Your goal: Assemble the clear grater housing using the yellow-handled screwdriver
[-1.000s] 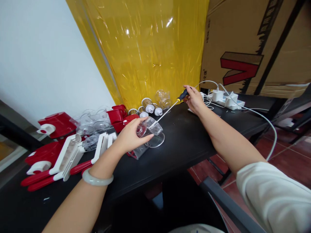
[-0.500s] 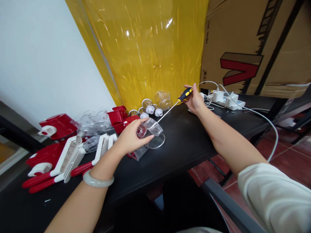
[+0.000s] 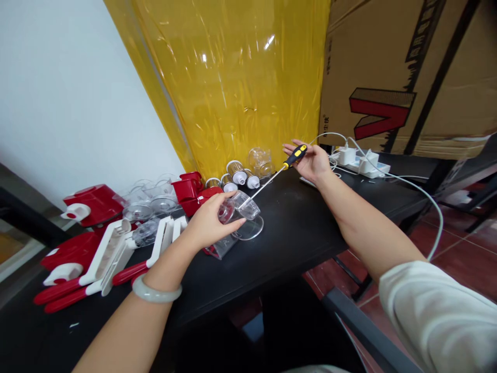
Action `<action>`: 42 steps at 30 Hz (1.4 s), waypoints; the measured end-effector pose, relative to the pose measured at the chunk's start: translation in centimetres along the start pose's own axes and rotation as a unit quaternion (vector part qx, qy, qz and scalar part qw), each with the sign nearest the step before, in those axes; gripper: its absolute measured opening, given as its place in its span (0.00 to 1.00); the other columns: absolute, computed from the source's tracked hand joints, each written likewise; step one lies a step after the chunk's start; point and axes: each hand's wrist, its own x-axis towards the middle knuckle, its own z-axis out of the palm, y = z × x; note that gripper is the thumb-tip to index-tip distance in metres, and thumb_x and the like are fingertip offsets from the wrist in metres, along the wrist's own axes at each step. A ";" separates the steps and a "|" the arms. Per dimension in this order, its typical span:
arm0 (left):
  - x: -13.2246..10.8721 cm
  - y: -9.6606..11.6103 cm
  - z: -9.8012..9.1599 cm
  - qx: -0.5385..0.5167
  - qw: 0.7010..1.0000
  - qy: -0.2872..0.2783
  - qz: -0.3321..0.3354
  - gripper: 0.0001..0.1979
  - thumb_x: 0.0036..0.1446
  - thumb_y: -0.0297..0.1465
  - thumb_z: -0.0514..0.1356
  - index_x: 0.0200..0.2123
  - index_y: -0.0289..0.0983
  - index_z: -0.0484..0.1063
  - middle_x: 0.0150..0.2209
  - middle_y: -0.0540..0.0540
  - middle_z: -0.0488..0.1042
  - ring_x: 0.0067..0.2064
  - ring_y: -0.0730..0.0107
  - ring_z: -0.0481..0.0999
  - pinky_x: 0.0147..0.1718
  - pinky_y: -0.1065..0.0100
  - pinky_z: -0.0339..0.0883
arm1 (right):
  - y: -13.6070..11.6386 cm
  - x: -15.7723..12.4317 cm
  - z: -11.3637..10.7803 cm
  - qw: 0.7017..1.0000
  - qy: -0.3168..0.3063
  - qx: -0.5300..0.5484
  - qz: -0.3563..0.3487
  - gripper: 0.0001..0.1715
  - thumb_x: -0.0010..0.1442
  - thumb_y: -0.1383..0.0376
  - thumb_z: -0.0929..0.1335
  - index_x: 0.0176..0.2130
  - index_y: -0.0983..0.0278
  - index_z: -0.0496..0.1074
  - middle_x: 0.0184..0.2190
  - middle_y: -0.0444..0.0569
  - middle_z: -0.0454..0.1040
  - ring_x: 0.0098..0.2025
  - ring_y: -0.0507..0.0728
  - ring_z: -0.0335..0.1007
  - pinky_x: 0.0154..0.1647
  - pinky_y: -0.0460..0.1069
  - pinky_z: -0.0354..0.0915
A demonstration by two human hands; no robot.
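Black-and-yellow screwdriver handle (image 3: 294, 157)

Our left forearm (image 3: 145, 282) slants up from lower left, bare; left hand (image 3: 205, 220) curled in grip, back of hand upward, thumb (image 3: 233, 226) stretched forward below forefinger (image 3: 223, 197); our right forearm (image 3: 361, 220) angled inward, right hand (image 3: 310, 161) higher, palm upturned, fingers (image 3: 288, 148) loosely extended leftward

Single head-worn view; faces forward and down from wearer's place at near side of black table (image 3: 303, 228). Left hand (image 3: 207, 220) and right hand (image 3: 310, 161) mid-frame, quite near; left forearm (image 3: 124, 326) enters from 8 o'clock, right forearm (image 3: 361, 233) from 4. Backdrop farther off: white wall (image 3: 73, 88) at 10, yellow sheeting (image 3: 240, 77) at 12, carton (image 3: 380, 62) at 2. Floor tiles (image 3: 466, 254) toward 4, well below.
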 end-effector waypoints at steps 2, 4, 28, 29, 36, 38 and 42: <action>0.0 0.0 0.0 -0.002 1.000 0.001 0.000 0.35 0.54 0.48 0.66 0.62 0.39 0.67 0.60 0.39 0.73 0.61 0.48 0.73 0.62 0.49 0.65 | -0.1 -0.1 0.0 1.000 0.001 -0.001 0.000 0.15 0.56 0.55 0.66 0.42 0.58 0.71 0.42 0.50 0.82 0.48 0.62 0.78 0.43 0.58 0.74; -0.1 -0.1 0.0 -0.002 1.000 0.003 0.004 0.35 0.55 0.48 0.66 0.62 0.40 0.66 0.60 0.39 0.73 0.61 0.48 0.73 0.62 0.49 0.65 | -0.1 -0.1 0.0 1.000 0.006 -0.003 0.006 0.15 0.56 0.54 0.67 0.42 0.57 0.72 0.40 0.48 0.81 0.46 0.62 0.78 0.42 0.57 0.74; -0.1 -0.5 0.2 0.001 1.000 0.004 0.009 0.36 0.55 0.47 0.67 0.62 0.37 0.66 0.60 0.38 0.73 0.60 0.49 0.74 0.61 0.50 0.65 | 1.2 1.0 -1.1 0.992 0.053 -0.095 -0.058 0.25 0.58 0.39 0.66 0.39 0.55 0.74 0.31 0.45 0.70 0.35 0.57 0.71 0.35 0.53 0.70; -0.1 -0.5 0.2 0.001 1.000 0.004 0.009 0.36 0.55 0.47 0.67 0.62 0.37 0.66 0.60 0.38 0.73 0.60 0.49 0.74 0.61 0.50 0.66 | 1.3 1.1 -1.1 0.992 0.059 -0.097 -0.062 0.25 0.57 0.39 0.67 0.39 0.55 0.74 0.32 0.45 0.70 0.35 0.56 0.71 0.34 0.52 0.70; -0.1 -0.3 0.2 0.004 1.000 0.004 0.007 0.36 0.55 0.48 0.67 0.63 0.38 0.66 0.61 0.40 0.73 0.61 0.50 0.73 0.62 0.52 0.65 | 0.7 0.7 -0.5 0.999 0.030 0.022 -0.001 0.18 0.54 0.58 0.75 0.45 0.55 0.72 0.33 0.44 0.76 0.41 0.58 0.77 0.39 0.54 0.74; -0.1 -0.3 0.2 0.005 1.000 0.002 0.005 0.36 0.55 0.48 0.66 0.63 0.37 0.66 0.61 0.39 0.73 0.61 0.51 0.73 0.62 0.51 0.65 | 0.2 0.4 -0.2 0.998 0.015 0.063 0.020 0.16 0.54 0.61 0.72 0.43 0.57 0.71 0.35 0.47 0.78 0.44 0.60 0.78 0.41 0.56 0.75; -0.1 -0.3 0.2 0.007 1.000 0.002 0.001 0.37 0.55 0.48 0.66 0.63 0.37 0.66 0.61 0.39 0.73 0.61 0.50 0.73 0.62 0.51 0.65 | -0.5 -0.1 0.1 0.996 -0.006 0.081 0.030 0.14 0.56 0.56 0.69 0.41 0.59 0.71 0.37 0.50 0.79 0.44 0.62 0.78 0.40 0.58 0.75</action>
